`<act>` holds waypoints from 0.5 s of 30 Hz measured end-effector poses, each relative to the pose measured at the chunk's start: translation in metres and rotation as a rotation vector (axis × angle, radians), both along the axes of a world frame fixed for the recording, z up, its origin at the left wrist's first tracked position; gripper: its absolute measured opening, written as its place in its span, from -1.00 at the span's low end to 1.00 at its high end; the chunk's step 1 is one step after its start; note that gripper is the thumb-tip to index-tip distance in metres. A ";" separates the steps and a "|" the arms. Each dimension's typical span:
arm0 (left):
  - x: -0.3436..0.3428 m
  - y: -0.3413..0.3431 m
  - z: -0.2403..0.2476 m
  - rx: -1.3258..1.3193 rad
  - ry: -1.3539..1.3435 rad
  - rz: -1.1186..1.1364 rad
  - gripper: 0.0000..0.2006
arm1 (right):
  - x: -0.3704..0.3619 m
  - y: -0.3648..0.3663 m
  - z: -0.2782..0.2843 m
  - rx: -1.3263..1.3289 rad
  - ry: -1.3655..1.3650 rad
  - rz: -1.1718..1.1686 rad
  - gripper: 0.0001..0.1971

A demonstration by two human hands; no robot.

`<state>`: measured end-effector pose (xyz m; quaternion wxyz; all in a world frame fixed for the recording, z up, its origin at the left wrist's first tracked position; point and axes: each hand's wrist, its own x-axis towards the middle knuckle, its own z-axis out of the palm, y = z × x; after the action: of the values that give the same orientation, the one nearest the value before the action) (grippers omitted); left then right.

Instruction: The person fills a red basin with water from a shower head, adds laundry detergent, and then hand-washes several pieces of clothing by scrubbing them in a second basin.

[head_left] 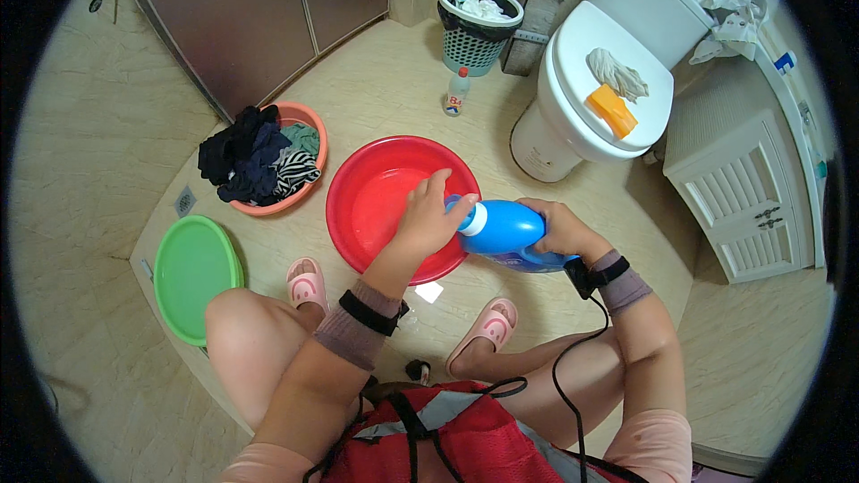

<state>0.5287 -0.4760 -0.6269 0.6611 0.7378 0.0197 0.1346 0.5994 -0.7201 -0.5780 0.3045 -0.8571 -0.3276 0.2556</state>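
My right hand [564,231] grips a blue detergent bottle [506,227] by its handle side; the bottle lies tilted, its white neck pointing left. At that end my left hand [431,219] has its thumb and fingers around the blue cap [453,202], which is partly covered by the thumb. Below both hands, on the floor, stands a red basin [367,201]. The part of its inside that shows holds no clothes; the hands and bottle cover its right side.
Left of the red basin, an orange basin [313,181] holds dark and striped clothes [259,156]. A green basin [195,279] sits nearer. A small red-capped bottle [457,92] stands before a waste bin [474,40]. On the toilet lid [573,58] lie a grey cloth [617,74] and an orange item [612,111].
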 end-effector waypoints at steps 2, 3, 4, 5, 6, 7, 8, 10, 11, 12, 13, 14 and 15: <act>-0.001 0.008 0.012 0.501 0.471 -0.118 -0.65 | 0.000 -0.003 0.000 -0.004 0.000 -0.007 -0.29; -0.002 0.008 0.014 0.502 0.470 -0.122 -0.65 | 0.000 -0.005 0.000 -0.005 -0.001 -0.006 -0.29; -0.005 0.007 0.014 0.478 0.350 -0.180 -0.67 | 0.000 -0.007 -0.001 -0.006 -0.001 -0.010 -0.29; -0.007 0.008 0.014 0.455 0.231 -0.235 -0.68 | 0.000 -0.008 -0.001 -0.014 0.007 -0.010 -0.29; -0.007 0.009 0.014 0.456 0.231 -0.236 -0.68 | 0.000 -0.009 -0.002 -0.023 0.014 -0.010 -0.29; -0.007 0.010 0.012 0.462 0.104 -0.273 -0.68 | 0.001 -0.012 -0.005 -0.022 0.014 -0.012 -0.29; -0.006 0.010 0.009 0.466 -0.023 -0.310 -0.67 | 0.003 -0.017 -0.011 -0.044 -0.004 -0.029 -0.29; -0.005 0.007 -0.006 0.237 0.038 -0.274 -0.65 | 0.013 -0.028 -0.026 -0.054 -0.016 -0.044 -0.29; -0.004 0.004 -0.012 -0.007 0.094 -0.241 -0.62 | 0.018 -0.037 -0.035 -0.063 0.007 -0.103 -0.29; -0.002 0.009 -0.011 -0.003 0.129 -0.145 -0.59 | 0.022 -0.043 -0.040 -0.068 0.025 -0.158 -0.29; 0.002 0.018 -0.010 0.002 0.164 -0.049 -0.57 | 0.024 -0.049 -0.045 -0.068 0.026 -0.158 -0.29; 0.008 0.027 -0.008 -0.033 0.193 0.002 -0.61 | 0.026 -0.055 -0.051 -0.056 0.033 -0.237 -0.29; 0.014 0.040 -0.015 -0.017 0.160 0.071 -0.70 | 0.029 -0.058 -0.057 -0.037 0.040 -0.308 -0.29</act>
<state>0.5423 -0.4358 -0.6423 0.6584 0.7395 0.1000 0.0984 0.6285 -0.7777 -0.6349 0.3307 -0.8975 -0.1812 0.2289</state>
